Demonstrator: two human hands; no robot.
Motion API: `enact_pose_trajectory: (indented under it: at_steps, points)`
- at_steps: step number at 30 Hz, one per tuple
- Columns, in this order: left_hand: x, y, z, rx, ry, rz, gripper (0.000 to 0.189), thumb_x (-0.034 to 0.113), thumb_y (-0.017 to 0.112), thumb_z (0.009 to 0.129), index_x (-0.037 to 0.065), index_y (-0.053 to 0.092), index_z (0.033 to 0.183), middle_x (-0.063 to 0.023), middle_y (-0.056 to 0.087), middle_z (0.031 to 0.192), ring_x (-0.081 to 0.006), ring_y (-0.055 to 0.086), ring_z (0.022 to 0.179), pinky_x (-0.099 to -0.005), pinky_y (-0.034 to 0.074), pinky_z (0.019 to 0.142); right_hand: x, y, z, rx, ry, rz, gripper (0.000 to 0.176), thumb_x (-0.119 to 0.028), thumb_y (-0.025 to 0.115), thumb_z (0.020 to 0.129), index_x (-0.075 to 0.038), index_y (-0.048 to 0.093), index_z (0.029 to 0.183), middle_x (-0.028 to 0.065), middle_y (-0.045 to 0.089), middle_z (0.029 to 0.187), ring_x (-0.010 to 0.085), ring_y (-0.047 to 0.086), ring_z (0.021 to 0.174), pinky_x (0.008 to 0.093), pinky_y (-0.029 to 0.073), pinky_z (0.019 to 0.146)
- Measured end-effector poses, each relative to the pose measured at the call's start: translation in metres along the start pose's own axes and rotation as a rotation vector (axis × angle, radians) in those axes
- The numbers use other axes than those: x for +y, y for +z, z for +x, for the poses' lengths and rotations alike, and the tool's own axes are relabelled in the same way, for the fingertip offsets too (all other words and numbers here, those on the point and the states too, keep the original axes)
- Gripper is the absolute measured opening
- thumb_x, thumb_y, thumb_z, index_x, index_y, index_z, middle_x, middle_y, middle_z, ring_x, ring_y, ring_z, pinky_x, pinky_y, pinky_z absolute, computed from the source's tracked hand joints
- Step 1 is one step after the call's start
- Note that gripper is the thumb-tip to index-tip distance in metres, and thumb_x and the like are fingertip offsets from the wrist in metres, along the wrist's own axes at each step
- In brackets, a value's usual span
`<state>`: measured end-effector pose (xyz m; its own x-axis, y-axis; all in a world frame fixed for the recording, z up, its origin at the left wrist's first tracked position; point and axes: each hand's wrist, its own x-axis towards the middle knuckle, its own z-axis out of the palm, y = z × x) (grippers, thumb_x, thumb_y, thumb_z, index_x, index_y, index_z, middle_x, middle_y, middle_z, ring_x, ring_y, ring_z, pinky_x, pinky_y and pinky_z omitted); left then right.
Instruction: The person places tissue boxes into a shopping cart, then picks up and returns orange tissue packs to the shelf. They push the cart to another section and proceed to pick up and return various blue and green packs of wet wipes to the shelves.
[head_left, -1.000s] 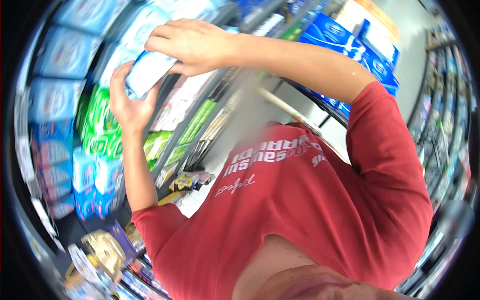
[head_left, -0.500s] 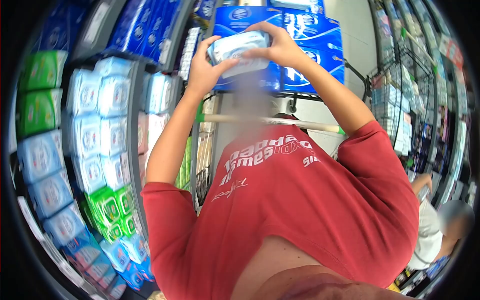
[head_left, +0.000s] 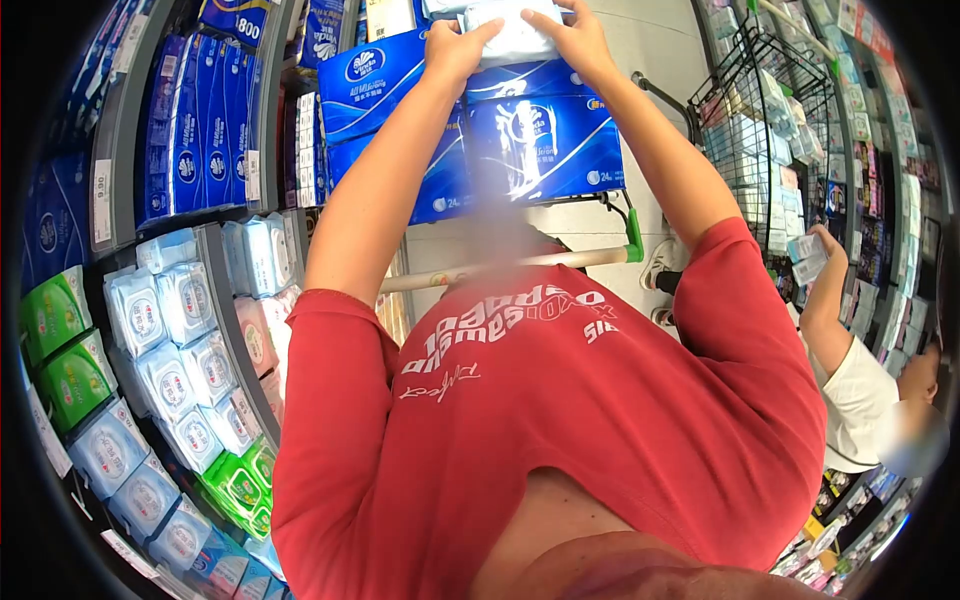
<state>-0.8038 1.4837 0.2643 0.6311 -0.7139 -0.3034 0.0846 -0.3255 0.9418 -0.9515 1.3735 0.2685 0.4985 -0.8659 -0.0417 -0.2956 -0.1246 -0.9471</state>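
Between my two hands is a white and pale-blue soft pack of wipes [head_left: 508, 42], held at arm's length near the top edge of the view. My left hand [head_left: 456, 50] grips its left end, thumb on the near face. My right hand [head_left: 582, 42] grips the right end, thumb also on top. Below and around the pack lie large blue tissue packs [head_left: 545, 150], stacked on a shopping cart with a pale handle bar [head_left: 600, 257]. Part of the pack is cut off by the frame's edge.
Shelves on the left hold light-blue wipe packs [head_left: 165, 375], green packs [head_left: 72, 385] and blue tissue packs [head_left: 205, 130]. A black wire basket rack [head_left: 770, 130] stands right. Another person in a light top [head_left: 850, 400] reaches toward the right shelves, holding a small pack [head_left: 806, 258].
My hands have moved forward with the wipes pack, up toward the top edge, over the cart's load. The view has shifted, and the other person on the right shows more fully.
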Motion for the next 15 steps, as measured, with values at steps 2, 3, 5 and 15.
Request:
enact_pose_trajectory:
  at_steps: [2, 3, 5, 15]
  points:
    - [-0.004, 0.002, 0.0, 0.049, -0.029, -0.001, 0.06, 0.03, 0.081, 0.076, -0.009, 0.058, 0.115, -0.0173, 0.067, 0.106, -0.0252, 0.068, 0.089, -0.0386, 0.055, 0.079, 0.02, 0.006, 0.009, -0.021, 0.017, -0.044, 0.082, -0.042, 0.081, 0.074, 0.011, 0.049, 0.127, 0.0248, 0.064, 0.112, 0.0264, 0.067, 0.097, 0.0344, 0.053, 0.083]
    - [-0.007, 0.003, -0.001, 0.127, 0.042, 0.157, 0.063, 0.029, 0.081, 0.075, -0.01, 0.057, 0.118, -0.0188, 0.067, 0.109, -0.0258, 0.067, 0.092, -0.0364, 0.054, 0.082, 0.035, 0.013, 0.014, 0.007, -0.048, 0.015, 0.08, -0.042, 0.08, 0.074, 0.01, 0.05, 0.127, 0.0242, 0.064, 0.112, 0.0263, 0.067, 0.098, 0.0342, 0.053, 0.084]
    - [-0.001, 0.002, -0.013, 0.198, 0.131, 0.31, 0.066, 0.025, 0.081, 0.072, -0.011, 0.056, 0.122, -0.0218, 0.068, 0.111, -0.0275, 0.068, 0.098, -0.0329, 0.052, 0.087, 0.048, 0.02, 0.016, 0.098, -0.125, 0.019, 0.074, -0.039, 0.08, 0.076, 0.008, 0.052, 0.126, 0.0233, 0.065, 0.111, 0.0263, 0.065, 0.101, 0.0343, 0.051, 0.086]
    - [-0.036, -0.127, -0.127, 0.223, 0.442, 0.191, 0.039, 0.014, 0.072, 0.082, 0.003, 0.063, 0.119, -0.0136, 0.067, 0.113, -0.0234, 0.067, 0.101, -0.0341, 0.054, 0.086, 0.021, 0.034, -0.012, 0.338, -0.622, -0.381, 0.053, -0.023, 0.075, 0.077, 0.001, 0.056, 0.12, 0.0228, 0.056, 0.122, 0.036, 0.05, 0.119, 0.0419, 0.036, 0.102]
